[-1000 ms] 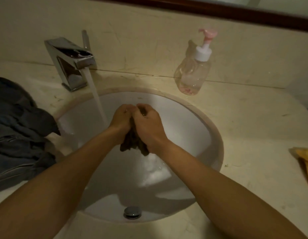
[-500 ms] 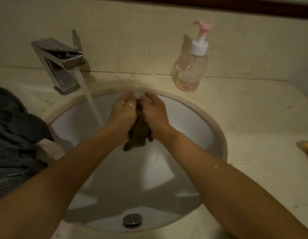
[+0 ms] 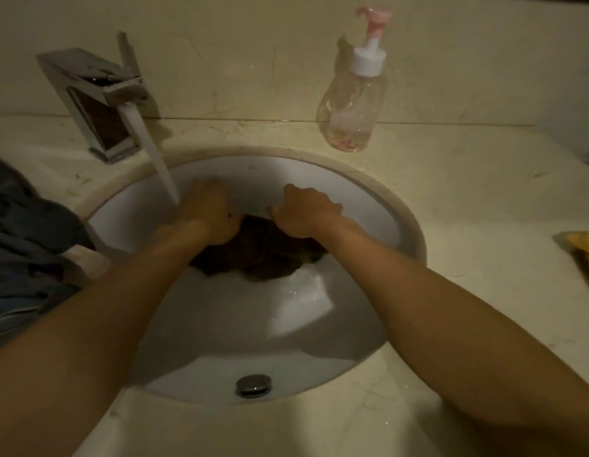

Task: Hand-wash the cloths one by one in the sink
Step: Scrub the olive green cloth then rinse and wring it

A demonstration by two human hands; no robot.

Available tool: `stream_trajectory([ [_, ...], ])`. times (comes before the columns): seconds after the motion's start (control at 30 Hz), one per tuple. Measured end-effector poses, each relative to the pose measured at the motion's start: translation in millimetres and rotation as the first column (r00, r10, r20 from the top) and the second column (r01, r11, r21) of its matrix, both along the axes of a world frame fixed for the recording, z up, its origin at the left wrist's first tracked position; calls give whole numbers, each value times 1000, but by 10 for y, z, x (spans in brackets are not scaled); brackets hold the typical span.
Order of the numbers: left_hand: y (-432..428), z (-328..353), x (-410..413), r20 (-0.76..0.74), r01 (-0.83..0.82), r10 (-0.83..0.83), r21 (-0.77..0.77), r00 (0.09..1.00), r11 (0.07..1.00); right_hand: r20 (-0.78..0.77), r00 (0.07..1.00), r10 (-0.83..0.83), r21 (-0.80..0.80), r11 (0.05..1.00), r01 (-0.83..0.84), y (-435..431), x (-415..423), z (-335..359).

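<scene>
A heap of dark clothes lies at the counter's left edge, just beside the sink. Water from the faucet falls by the left hand, whose fingers curl round one end of the brown cloth. The cloth lies across the back half of the basin, its long axis left to right. The right hand grips its other end. Half a second ago the hands were pressed together with the cloth bunched and hanging; now they are apart. The basin's front, around the drain, is open.

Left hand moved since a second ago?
Yes. The left hand, gripping the dark cloth, has shifted left toward the faucet, now meeting its water stream.
</scene>
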State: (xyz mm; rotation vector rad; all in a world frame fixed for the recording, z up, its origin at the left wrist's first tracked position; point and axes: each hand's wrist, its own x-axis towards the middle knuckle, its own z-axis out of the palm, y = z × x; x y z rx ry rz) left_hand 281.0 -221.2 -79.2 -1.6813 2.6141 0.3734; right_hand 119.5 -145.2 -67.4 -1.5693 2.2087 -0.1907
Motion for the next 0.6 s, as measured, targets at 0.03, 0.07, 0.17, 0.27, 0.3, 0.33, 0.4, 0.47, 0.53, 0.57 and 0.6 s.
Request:
stream_trajectory([
  [0.03, 7, 12, 18, -14, 10, -11, -52, 1000, 999, -35, 999, 34, -22, 999, -35, 1, -23, -4],
  [0.07, 4, 16, 25, -48, 32, -35, -76, 998, 997, -31, 996, 84, -53, 995, -85, 7, -26, -5],
  [0.17, -3, -46, -15, -61, 215, -211, 75, 976, 974, 1, 951, 310, 66, 949, -309, -33, -64, -75],
  [0.27, 32, -237, -21, 228, 344, -436, 353, 870, 870, 0, 905, 424, 358, 845, -396, -27, -97, -283],
  [0.3, 13, -313, -12, 262, 334, -447, 381, 855, 862, -37, 906, 422, 369, 848, -380, -36, -119, -365],
  [0.33, -30, -396, -4, 259, 324, -435, 376, 863, 868, -83, 909, 408, 362, 862, -354, -32, -118, -422],
  [0.4, -39, -442, 45, 241, 305, -401, 352, 884, 885, -126, 911, 393, 323, 885, -336, -3, -64, -467],
  [0.47, 1, -381, 52, 161, 332, -400, 331, 902, 883, -71, 930, 361, 224, 914, -338, 27, 8, -437],
  [0.53, 33, -284, 72, 68, 337, -379, 333, 923, 880, 28, 957, 287, 121, 950, -289, 59, 35, -375],
  [0.57, 58, -211, 106, 57, 318, -357, 339, 932, 885, 67, 966, 251, 88, 963, -256, 63, 32, -337],
  [0.6, 68, -141, 156, 36, 320, -352, 335, 935, 886, 113, 974, 199, 54, 977, -206, 63, 22, -289],
])
